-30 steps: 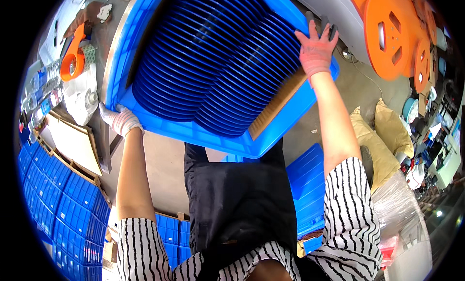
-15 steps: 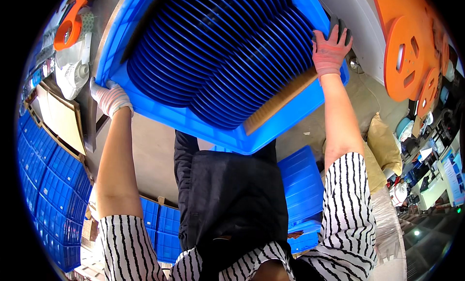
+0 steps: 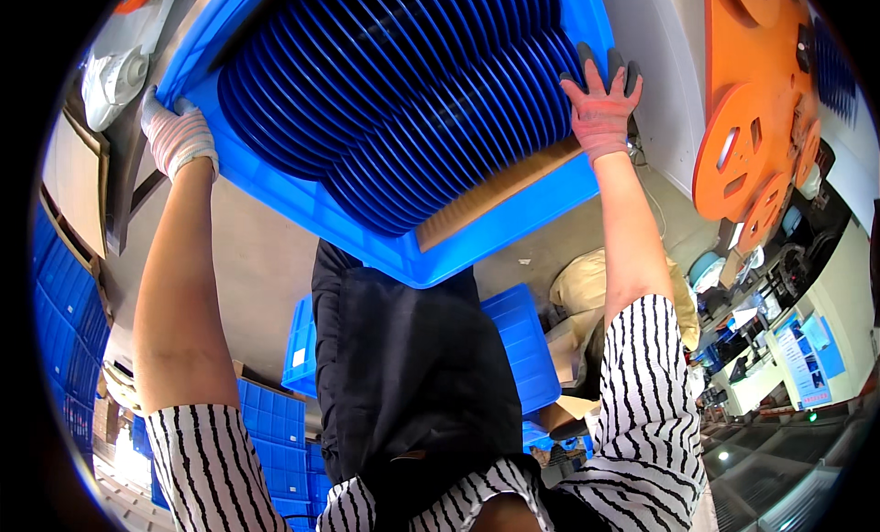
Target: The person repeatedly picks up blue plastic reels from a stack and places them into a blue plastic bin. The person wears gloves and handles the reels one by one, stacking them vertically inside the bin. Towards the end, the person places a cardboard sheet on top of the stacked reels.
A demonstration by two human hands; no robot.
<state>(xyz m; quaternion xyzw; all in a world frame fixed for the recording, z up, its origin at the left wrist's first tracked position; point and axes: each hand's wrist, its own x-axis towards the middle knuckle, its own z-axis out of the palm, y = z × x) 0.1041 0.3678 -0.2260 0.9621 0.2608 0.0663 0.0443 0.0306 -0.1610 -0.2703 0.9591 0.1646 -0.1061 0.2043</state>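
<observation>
A large blue plastic crate (image 3: 330,216) tilts in front of me. It holds rows of thin, dark blue round discs (image 3: 394,101) standing on edge close together. My left hand (image 3: 179,138), in a striped pale glove, is closed round the crate's left rim near the corner. My right hand (image 3: 605,115), in a reddish glove with dark fingertips, rests on the right rim, fingers spread and thumb toward the discs. A brown cardboard strip (image 3: 495,193) lies inside the crate, along the near right wall.
Orange panels with slotted round plates (image 3: 733,152) stand at the right. Stacked blue crates (image 3: 69,321) are at the left. Behind me are a blue bin (image 3: 522,340) and a tan sack (image 3: 587,280). A white device (image 3: 115,83) sits at the far left.
The crate and both my hands have shifted a little left in view. My right hand's fingers are spread wider on the rim. The surroundings have swung leftward too.
</observation>
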